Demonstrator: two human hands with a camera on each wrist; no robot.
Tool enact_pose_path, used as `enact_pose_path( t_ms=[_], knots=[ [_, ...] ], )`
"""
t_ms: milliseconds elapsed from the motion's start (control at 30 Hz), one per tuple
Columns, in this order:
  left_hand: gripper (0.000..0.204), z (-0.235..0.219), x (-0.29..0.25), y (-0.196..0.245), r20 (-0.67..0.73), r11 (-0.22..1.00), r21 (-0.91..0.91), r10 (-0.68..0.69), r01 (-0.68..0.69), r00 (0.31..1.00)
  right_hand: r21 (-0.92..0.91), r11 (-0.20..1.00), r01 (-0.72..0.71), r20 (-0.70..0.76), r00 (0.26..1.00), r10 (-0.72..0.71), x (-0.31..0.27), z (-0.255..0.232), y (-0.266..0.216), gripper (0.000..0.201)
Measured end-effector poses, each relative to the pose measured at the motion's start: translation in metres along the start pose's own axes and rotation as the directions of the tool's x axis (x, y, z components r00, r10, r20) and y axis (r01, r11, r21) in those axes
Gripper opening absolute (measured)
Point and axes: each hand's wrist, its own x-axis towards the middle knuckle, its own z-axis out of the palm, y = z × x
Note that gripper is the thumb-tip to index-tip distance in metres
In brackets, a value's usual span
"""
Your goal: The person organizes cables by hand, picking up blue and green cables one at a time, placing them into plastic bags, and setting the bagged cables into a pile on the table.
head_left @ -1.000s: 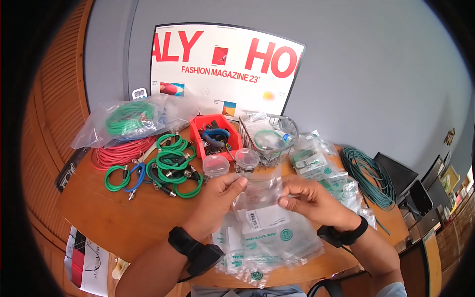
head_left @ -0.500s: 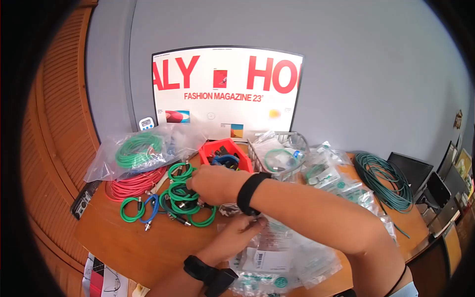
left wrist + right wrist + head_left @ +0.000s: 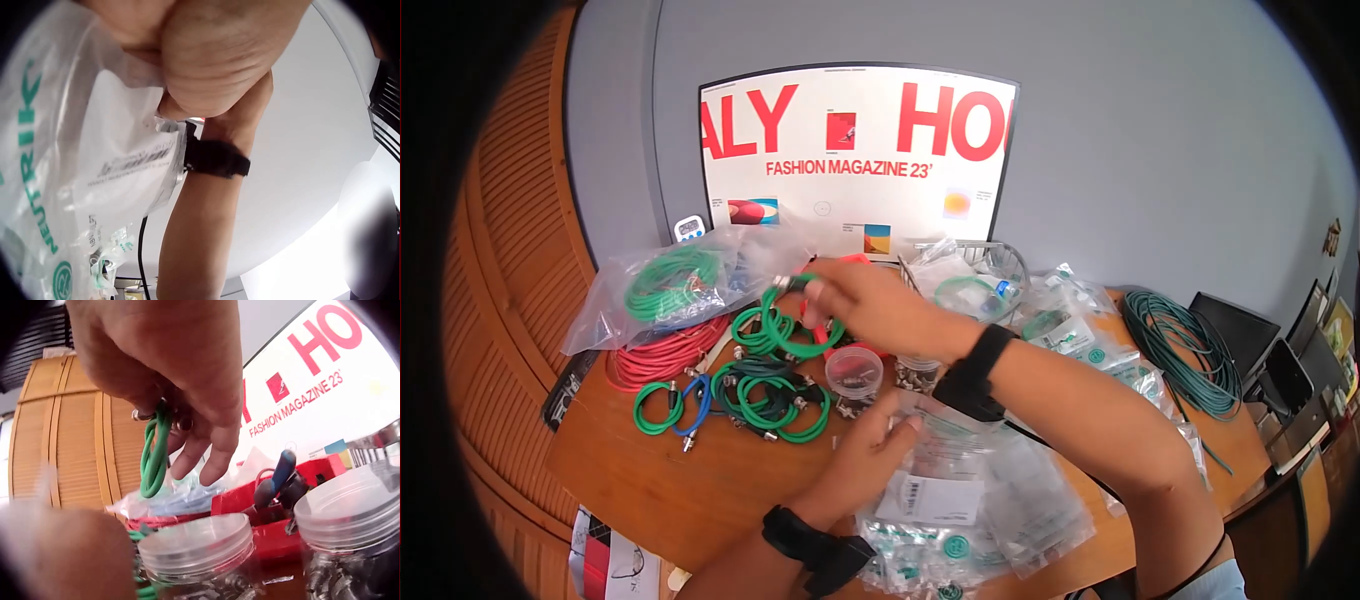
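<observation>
In the head view, a looped green cable is being held up by the right hand, pinched near its connector between thumb and fingers, above a heap of green cables. Lower down, the edge of a clear bag is pinched between the thumb and curled fingers of the left hand. A white label is seen through the plastic, and green-printed bags are spread on the wooden table. Just beyond the left hand, 2 clear jars are placed side by side.

Over to the left wrist: the left half is filled by plastic, with NEUTRIK lettering and a barcode. The bag is gripped by the left hand at the top, its fingers folded; the fingertips are hidden, so their exact placement cannot be told here. Behind, the right forearm is crossed by a black strap.

In the right wrist view, the cable is hung from the pinch, metal ends showing, with 2 fingers pointed downward, slightly apart. Metal pieces are held in the jars; behind them a blue-handled tool is propped in a red bin.
</observation>
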Motion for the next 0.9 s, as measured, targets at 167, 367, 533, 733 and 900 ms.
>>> enact_pose_path(
  t_ms=[167,367,533,733,900],
  knots=[
    [0.023,-0.003,0.0,0.005,-0.043,0.995,-0.073,-0.078,0.075,0.996,0.552,0.817,-0.17,-0.193,0.926,0.323,-0.077,-0.048,-0.028,0.034],
    [0.021,-0.008,0.003,0.011,-0.248,0.92,-0.386,-0.033,-0.067,0.968,0.521,0.784,-0.336,-0.2,0.846,0.495,-0.189,-0.072,-0.052,0.039],
    [0.017,-0.009,0.005,-0.003,-0.222,0.893,-0.451,-0.123,0.01,0.967,0.606,0.663,-0.44,-0.112,0.778,0.618,-0.23,-0.05,-0.056,0.033],
    [0.017,-0.005,0.002,0.005,-0.219,0.884,-0.468,-0.12,0.004,0.968,0.566,0.676,-0.472,-0.056,0.796,0.602,-0.224,-0.036,-0.047,0.03],
    [0.018,-0.009,0.004,0.0,-0.214,0.849,-0.528,-0.138,0.004,0.967,0.57,0.684,-0.455,-0.108,0.783,0.612,-0.219,-0.041,-0.043,0.031]
  ],
)
